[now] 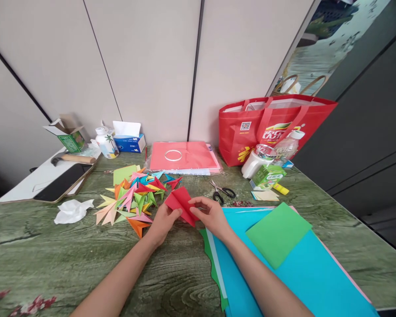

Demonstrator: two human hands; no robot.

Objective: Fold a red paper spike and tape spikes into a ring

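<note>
One stack of large rectangular paper sheets, blue on top [290,268], is lying at the near right of the green wood-grained table [171,277]. One green square paper sheet [279,235] is resting on this stack. At the table's middle, the left hand [165,222] is pinching the left side of a red, creased paper sheet [181,203] between thumb and fingers. The right hand [213,215] is grasping the sheet's right side. A central crease is running between the hands. Directly left of the sheet, a pile of multicoloured, pointed folded-paper pieces [140,198] is lying beside a crumpled white tissue [73,212]. Beyond the right hand, black-handled metal scissors [220,189] are lying with blades apart. Farther back, a white ring [173,160] is resting on a red-topped stack in clear plastic [193,158]. A blue cardboard tissue box [129,144] is standing at left; a red printed shopping bag [231,134] is standing at right.
</note>
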